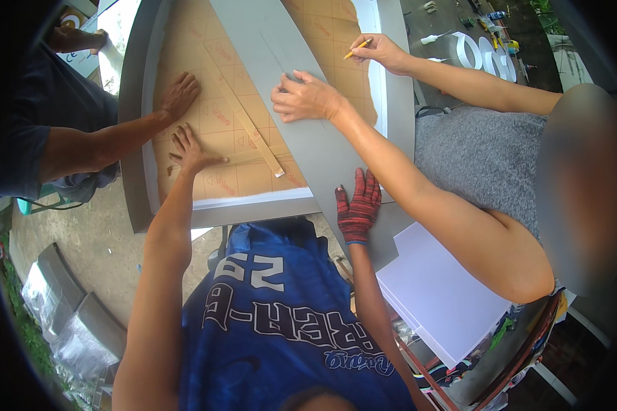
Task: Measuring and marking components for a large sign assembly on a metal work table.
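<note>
My bare left hand [193, 152] lies with fingers spread on a large curved panel covered in brown printed paper [185, 41], beside a flat tan strip [253, 156]. My right hand [358, 209], in a red and black knit glove, rests flat on a long grey board [322, 154] laid diagonally across the panel. A co-worker on the right presses a hand [305, 97] on the grey board and holds a yellow pencil [360, 48] in the other. Another person's hand [179, 96] rests on the paper at left. A thin long strip [243, 113] slants across the paper.
A grey rim [136, 137] borders the panel. White sheets [439, 288] lie at my right, above a round-edged stand holding clutter. White tape rolls [483, 58] and tools sit at the far right. Plastic-wrapped grey pieces [89, 332] are on the ground at lower left.
</note>
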The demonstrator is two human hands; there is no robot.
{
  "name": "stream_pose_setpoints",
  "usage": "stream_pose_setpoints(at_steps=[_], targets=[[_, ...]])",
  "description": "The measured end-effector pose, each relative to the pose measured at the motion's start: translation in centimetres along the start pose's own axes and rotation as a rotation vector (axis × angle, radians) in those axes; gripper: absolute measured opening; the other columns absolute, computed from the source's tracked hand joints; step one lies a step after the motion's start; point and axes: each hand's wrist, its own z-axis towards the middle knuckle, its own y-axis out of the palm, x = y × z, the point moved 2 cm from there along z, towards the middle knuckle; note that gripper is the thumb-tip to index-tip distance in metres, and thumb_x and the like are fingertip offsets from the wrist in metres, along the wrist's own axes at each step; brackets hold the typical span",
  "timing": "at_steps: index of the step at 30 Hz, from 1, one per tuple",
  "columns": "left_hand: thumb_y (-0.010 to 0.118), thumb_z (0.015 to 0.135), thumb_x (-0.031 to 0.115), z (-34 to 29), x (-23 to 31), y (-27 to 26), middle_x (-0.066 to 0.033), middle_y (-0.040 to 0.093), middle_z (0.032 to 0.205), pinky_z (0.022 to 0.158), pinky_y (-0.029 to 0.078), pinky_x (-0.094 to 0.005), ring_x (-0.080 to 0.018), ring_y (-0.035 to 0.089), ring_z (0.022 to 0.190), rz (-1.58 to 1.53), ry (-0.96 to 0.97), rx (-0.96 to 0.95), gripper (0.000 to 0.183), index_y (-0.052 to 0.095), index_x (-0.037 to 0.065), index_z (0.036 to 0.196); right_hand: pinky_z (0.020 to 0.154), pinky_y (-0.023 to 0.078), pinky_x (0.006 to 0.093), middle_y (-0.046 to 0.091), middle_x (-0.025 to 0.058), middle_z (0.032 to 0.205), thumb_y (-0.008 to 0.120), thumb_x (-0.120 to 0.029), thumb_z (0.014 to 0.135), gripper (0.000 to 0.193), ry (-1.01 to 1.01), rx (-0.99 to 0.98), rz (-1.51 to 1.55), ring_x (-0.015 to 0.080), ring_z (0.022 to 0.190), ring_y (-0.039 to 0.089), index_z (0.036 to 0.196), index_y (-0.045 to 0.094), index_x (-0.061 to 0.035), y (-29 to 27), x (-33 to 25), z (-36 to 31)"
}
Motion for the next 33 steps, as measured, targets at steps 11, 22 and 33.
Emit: stream_pose_setpoints(at_steps=[11,22,33], targets=[[0.087,0.039,0.050,-0.1,0.1,-0.2,-0.0208,-0.013,0.151,0.103,0.000,-0.0688,-0.0402,-0.015,0.139,0.003,-0.009,0.005,0.151,-0.011,0.006,0.145,0.106,0.025,0.0495,0.039,0.0167,0.136,0.056,-0.045,0.084,0.062,0.006,0.009,0.029,0.0358,0.127,0.035,0.133,0.042,-0.0100,0.2,0.0,0.0],[0.087,0.041,0.045,0.0,0.5,-0.8,-0.0181,-0.017,0.151,0.104,-0.002,-0.0660,-0.0383,-0.018,0.138,-0.028,-0.028,-0.035,0.150,-0.015,0.010,0.145,0.105,0.025,0.0492,0.035,0.0163,0.141,0.056,-0.044,0.084,0.062,0.009,-0.014,0.031,0.0348,0.130,0.033,0.134,0.042,-0.0104,-0.1,0.0,0.4],[0.086,0.039,0.050,-0.5,0.9,-1.2,-0.0195,-0.012,0.151,0.103,0.000,-0.0685,-0.0404,-0.014,0.139,-0.005,-0.007,-0.014,0.151,-0.012,0.005,0.144,0.105,0.026,0.0494,0.036,0.0166,0.140,0.057,-0.043,0.084,0.062,0.008,-0.021,0.032,0.0352,0.128,0.034,0.133,0.042,-0.0101,-0.4,0.2,0.4]])
